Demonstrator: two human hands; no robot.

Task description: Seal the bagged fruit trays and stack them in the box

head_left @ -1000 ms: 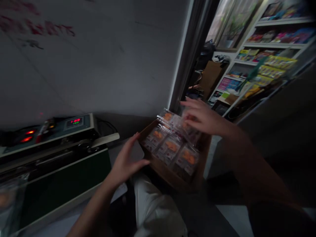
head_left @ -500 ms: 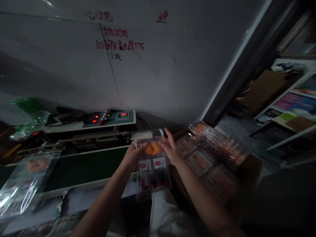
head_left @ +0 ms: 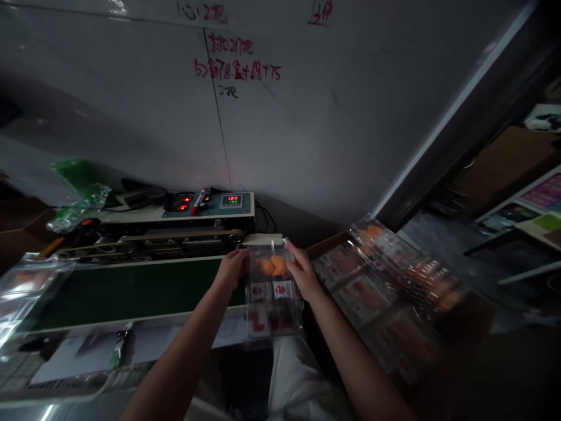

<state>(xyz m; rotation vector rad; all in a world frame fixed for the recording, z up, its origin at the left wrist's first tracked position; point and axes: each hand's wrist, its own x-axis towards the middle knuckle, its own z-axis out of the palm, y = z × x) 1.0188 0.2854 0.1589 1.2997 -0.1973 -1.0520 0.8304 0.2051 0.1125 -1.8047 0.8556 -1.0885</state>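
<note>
A clear plastic packet [head_left: 272,292] with orange pieces at its top and red-and-white labels below is held between both hands. My left hand [head_left: 231,270] grips its upper left edge and my right hand [head_left: 300,273] grips its upper right edge. The packet's top sits at the right end of a band sealing machine [head_left: 175,234], just by the green conveyor belt [head_left: 127,295]. To my right a cardboard box [head_left: 385,292] holds several similar packets laid in rows.
The machine's control panel [head_left: 214,204] shows lit red lamps and a digital readout. More clear packets [head_left: 24,286] lie at the belt's left end, with green plastic bags [head_left: 79,187] behind. A white wall with red writing [head_left: 239,61] stands ahead; shelves [head_left: 530,210] are at the right.
My right hand lifted a packet from the box, my left hand joined it, and both carried the packet left to the sealer's end. My view swung left from the shelves to the machine.
</note>
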